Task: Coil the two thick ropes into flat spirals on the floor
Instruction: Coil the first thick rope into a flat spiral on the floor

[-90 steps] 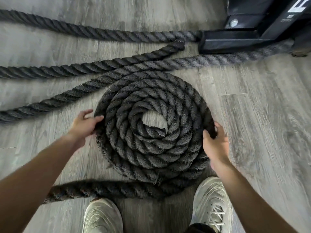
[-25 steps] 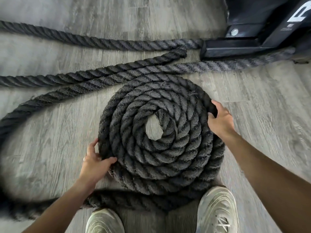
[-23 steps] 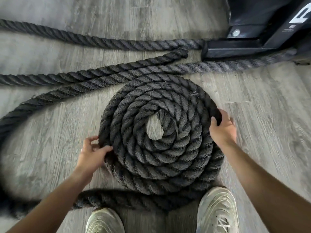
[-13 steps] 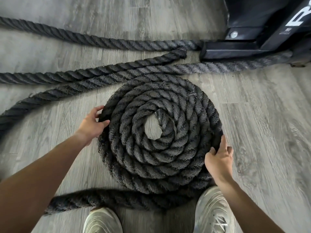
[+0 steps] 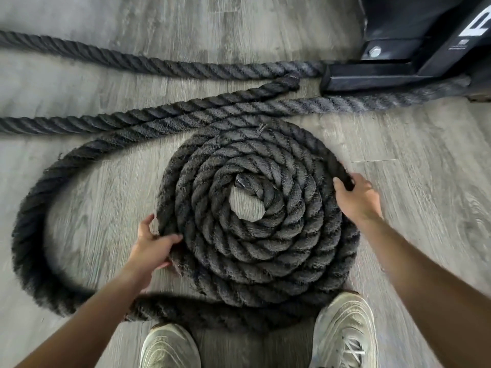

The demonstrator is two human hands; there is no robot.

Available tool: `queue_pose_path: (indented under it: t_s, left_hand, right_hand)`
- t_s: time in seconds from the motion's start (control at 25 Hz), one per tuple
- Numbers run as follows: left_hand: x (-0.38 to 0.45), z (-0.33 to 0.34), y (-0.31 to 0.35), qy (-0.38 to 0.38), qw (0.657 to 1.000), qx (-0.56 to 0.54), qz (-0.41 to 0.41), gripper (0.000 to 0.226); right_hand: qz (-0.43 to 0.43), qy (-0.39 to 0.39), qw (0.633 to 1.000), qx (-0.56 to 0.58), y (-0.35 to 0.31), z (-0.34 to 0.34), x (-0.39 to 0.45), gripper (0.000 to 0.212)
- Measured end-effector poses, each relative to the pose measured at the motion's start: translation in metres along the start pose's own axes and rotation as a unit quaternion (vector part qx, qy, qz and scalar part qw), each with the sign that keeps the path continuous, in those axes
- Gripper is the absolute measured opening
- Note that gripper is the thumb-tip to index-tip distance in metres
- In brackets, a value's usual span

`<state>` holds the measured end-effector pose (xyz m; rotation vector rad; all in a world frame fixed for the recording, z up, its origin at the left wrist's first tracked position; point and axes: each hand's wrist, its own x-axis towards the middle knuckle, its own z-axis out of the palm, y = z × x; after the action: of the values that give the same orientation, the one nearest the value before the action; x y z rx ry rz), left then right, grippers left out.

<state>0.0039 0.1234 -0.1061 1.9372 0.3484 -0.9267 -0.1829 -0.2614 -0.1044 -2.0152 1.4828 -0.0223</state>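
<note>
The loose run of rope point(image 5: 29, 235) sweeping round the left of the frame is smeared with blur, and where it passes under the left forearm at the bottom its join to the coil point(image 5: 255, 216) is hidden. The second rope point(image 5: 159, 66) runs off the upper left edge; its other end disappears against the black machine base point(image 5: 398, 73) in the upper right, itself cut by the frame. Both shoes point(image 5: 345, 330) are cropped at the bottom edge.

The coil lies flat on the wooden floor point(image 5: 425, 155) in the middle of the frame, a small bare gap at its centre. The left hand point(image 5: 152, 248) grips the coil's lower left rim, thumb over the top of the outer turn, fingers tucked at its side. The right hand point(image 5: 356, 197) holds the right rim, fingertips curled over the outer turn; how tight either grip is, I cannot tell.

Open floor lies to the right of the coil and inside the loose loop at the left
</note>
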Motion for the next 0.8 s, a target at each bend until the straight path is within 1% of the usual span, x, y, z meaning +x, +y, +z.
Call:
queue_pose_path:
  t_s: [0.12,0.2,0.28,0.36,0.4,0.44,0.52,0.64,0.72,0.8]
  left_hand:
    - [0.033,-0.004,0.035,0.028,0.998,0.03,0.049,0.074]
    - [0.054,-0.001,0.062,0.035,0.995,0.053,0.083,0.071]
    - [0.066,0.005,0.078,0.045,0.987,0.105,0.117,0.065]
    - [0.069,0.008,0.077,0.076,0.963,0.211,0.149,0.06]
    - [0.067,0.007,0.073,0.089,0.951,0.252,0.154,0.06]
    - [0.063,0.006,0.068,0.09,0.948,0.268,0.146,0.061]
    - [0.048,0.001,0.049,0.065,0.966,0.224,0.115,0.065]
    - [0.007,0.004,0.004,0.031,0.99,0.129,0.056,0.072]
    - [-0.011,0.007,-0.018,0.035,0.994,0.097,0.022,0.077]
    - [-0.008,0.004,-0.023,0.053,0.995,0.085,0.013,0.082]
  right_hand:
    - [0.079,0.008,0.997,0.023,0.027,0.013,-0.05,0.053]
    - [0.102,-0.001,0.993,0.052,0.04,0.017,-0.08,0.055]
    - [0.083,0.0,0.996,0.044,0.047,0.021,-0.1,0.057]
    - [0.059,0.022,0.997,0.044,0.047,0.018,-0.103,0.057]
    - [0.049,0.029,0.997,0.046,0.045,0.016,-0.095,0.056]
    - [0.036,0.03,0.998,0.038,0.042,0.014,-0.082,0.055]
    - [0.002,0.021,1.0,0.004,0.033,0.007,-0.046,0.053]
    - [-0.022,0.014,0.999,0.026,0.005,-0.007,0.014,0.048]
    - [-0.023,-0.001,0.999,0.025,-0.013,-0.007,0.034,0.045]
    - [-0.03,-0.014,0.999,0.023,-0.019,-0.003,0.033,0.044]
